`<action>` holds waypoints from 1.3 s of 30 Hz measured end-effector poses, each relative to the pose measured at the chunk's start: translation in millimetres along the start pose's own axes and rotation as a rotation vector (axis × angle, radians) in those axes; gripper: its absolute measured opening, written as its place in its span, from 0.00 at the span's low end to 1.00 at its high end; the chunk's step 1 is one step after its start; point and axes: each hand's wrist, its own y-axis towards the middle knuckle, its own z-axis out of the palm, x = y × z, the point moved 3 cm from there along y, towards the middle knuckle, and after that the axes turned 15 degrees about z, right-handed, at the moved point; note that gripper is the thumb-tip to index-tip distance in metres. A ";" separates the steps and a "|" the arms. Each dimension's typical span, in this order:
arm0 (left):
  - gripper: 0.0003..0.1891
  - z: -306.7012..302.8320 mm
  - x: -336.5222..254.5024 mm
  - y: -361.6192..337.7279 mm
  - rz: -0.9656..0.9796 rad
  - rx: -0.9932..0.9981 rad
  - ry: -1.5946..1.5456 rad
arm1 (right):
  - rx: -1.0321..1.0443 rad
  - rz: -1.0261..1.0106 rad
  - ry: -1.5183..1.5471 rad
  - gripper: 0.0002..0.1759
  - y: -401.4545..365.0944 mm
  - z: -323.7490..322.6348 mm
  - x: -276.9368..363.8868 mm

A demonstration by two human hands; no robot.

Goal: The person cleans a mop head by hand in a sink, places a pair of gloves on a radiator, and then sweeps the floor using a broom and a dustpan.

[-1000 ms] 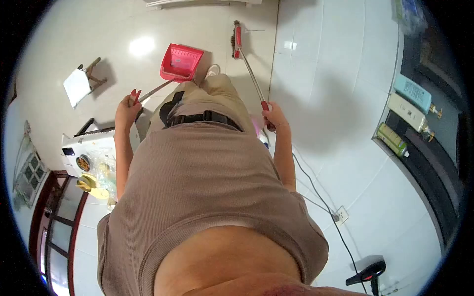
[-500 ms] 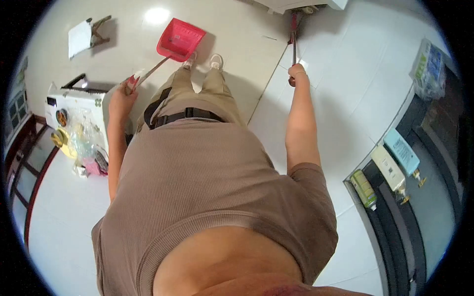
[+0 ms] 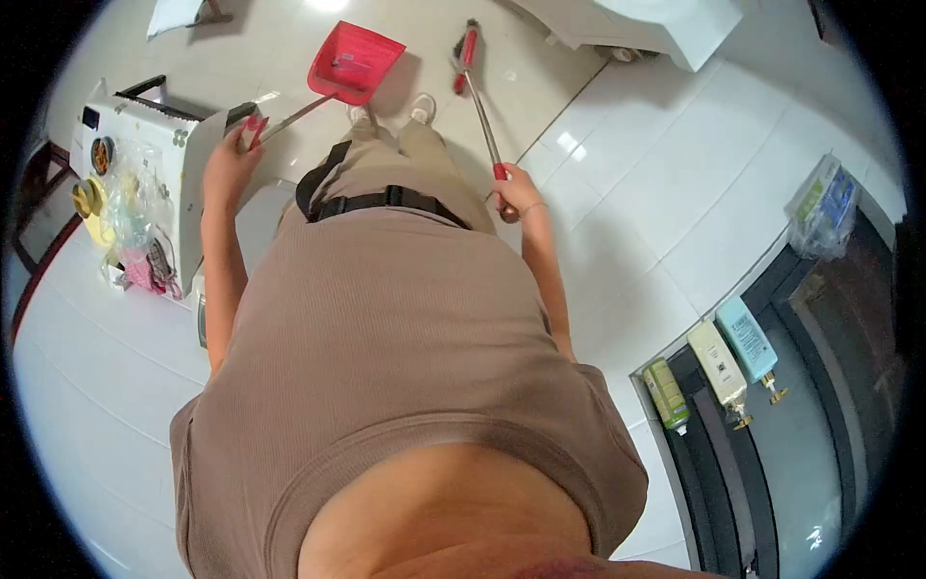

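My left hand (image 3: 231, 166) is closed around the handle end of a red long-handled dustpan (image 3: 355, 64). The pan is in front of my feet, and what lies in it is too small to make out. My right hand (image 3: 519, 191) grips the red upper part of a broom (image 3: 483, 118) with a metal stick. Its red head, with dark bristles, is on the tiled floor to the right of the dustpan, a short gap apart from it.
A white cabinet (image 3: 183, 145) with plastic bags and small items on top stands at my left. Pump bottles (image 3: 719, 365) and a green can (image 3: 666, 396) line a ledge at the right. White furniture (image 3: 627, 21) is ahead right, and a small stool (image 3: 176, 15) is at upper left.
My right hand has moved left, bringing the broom head out from beside the white furniture toward the dustpan. My left hand keeps its hold, and the dustpan stays near my feet. The view has shifted.
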 end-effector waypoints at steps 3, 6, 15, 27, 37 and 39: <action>0.26 -3.8 11.1 5.7 -0.046 0.025 0.003 | 0.070 0.054 0.156 0.33 -14.7 -15.2 9.5; 0.26 -8.1 22.8 -2.5 -0.053 -0.001 -0.061 | -0.052 -0.006 0.200 0.28 -15.8 -17.5 21.0; 0.27 1.4 52.9 -36.3 -0.187 -0.066 -0.102 | -0.365 -0.053 -0.700 0.08 65.2 -28.9 148.4; 0.26 -6.2 71.2 -29.5 -0.259 -0.077 -0.122 | -0.060 -0.050 -0.036 0.16 9.3 9.2 165.1; 0.25 -22.2 86.7 -26.8 -0.290 -0.078 -0.154 | -0.326 0.109 -0.511 0.06 47.3 -0.7 193.3; 0.25 -28.8 86.6 -29.2 -0.316 -0.081 -0.161 | -0.369 0.067 -0.488 0.12 57.1 12.9 222.4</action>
